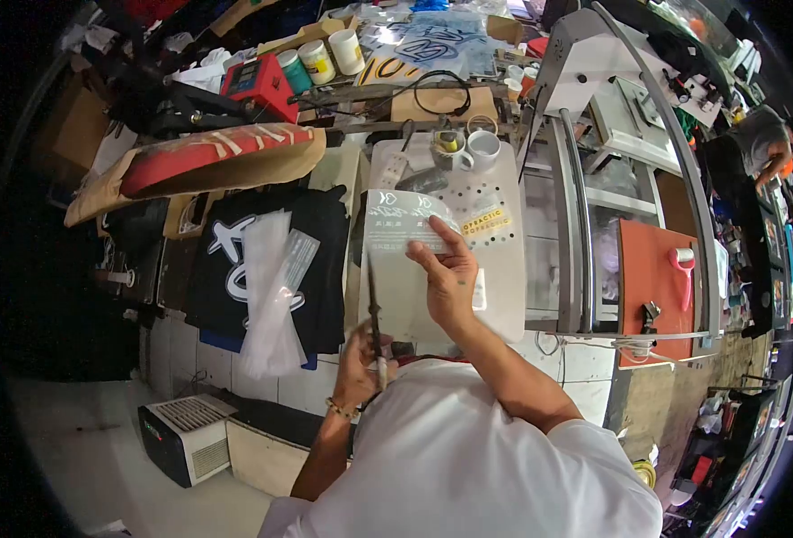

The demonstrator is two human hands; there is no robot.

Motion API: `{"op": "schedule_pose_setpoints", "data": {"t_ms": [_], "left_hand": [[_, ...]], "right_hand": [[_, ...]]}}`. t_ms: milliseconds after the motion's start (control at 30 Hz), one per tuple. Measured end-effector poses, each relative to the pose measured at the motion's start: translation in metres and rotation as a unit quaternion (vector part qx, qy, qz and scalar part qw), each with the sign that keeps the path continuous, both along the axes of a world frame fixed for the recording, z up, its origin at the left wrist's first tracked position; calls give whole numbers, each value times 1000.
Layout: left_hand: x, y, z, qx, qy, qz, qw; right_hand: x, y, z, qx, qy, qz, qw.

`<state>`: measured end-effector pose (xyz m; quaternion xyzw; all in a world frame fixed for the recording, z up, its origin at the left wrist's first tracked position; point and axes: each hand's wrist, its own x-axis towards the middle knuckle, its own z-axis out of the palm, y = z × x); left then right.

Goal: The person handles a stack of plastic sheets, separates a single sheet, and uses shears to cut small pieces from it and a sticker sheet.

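1. Centrally, the right hand [453, 273] holds a clear printed sheet [401, 224] by its right part, thumb and forefinger pinching it; the other fingers are curled.
2. Below and left of it, the left hand [359, 366] grips a slim dark tool [373, 309] that points up toward the sheet's lower left edge. Its fingers are wrapped round the handle; blur hides their exact spread, and I cannot tell whether tool and sheet touch.
3. Under the sheet lies a pale board [504, 305]. A small white block [479, 291] is partly hidden behind the right wrist, and a yellow label [486, 222] and dark dots sit right of the sheet.
4. Toward the board's top edge stands a white mug [483, 151], close to other small items.
5. At left, clear plastic strips [271, 296] cover some of a black shirt's [325, 260] white lettering; a curved red-and-brown piece [217, 161] is above.
6. At right, a metal frame [576, 224] stands between the board and an orange-red panel [643, 269] bearing a pink-handled roller [684, 273].
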<state>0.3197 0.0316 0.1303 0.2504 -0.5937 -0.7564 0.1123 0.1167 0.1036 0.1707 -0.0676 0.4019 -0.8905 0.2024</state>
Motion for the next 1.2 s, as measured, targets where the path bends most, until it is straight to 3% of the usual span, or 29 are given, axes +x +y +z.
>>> {"op": "schedule_pose_setpoints", "data": {"t_ms": [33, 133, 267, 900, 1000, 1100, 1167, 1200], "left_hand": [[-1, 5, -6, -152, 12, -46, 987], [-13, 18, 19, -161, -54, -72, 983], [-32, 18, 24, -193, -50, -63, 978], [-59, 7, -1, -162, -53, -50, 984], [-58, 6, -8, -60, -50, -17, 997], [-59, 6, -2, -68, -53, -17, 996], [-60, 8, 16, -191, -72, -45, 978], [-61, 8, 20, -191, -72, -44, 978]], "right_hand": [[-1, -1, -1, -5, -6, -8, 1000], [-3, -5, -2, 15, -3, -20, 1000], [-4, -10, -6, 33, 13, -29, 999], [-4, -7, -9, 124, 38, -45, 991], [-5, -8, -14, 124, 42, -45, 990], [-6, -10, -16, 116, 42, -48, 991], [-7, -11, -16, 112, 45, -51, 991], [-7, -11, -15, 118, 47, -50, 991]]}}
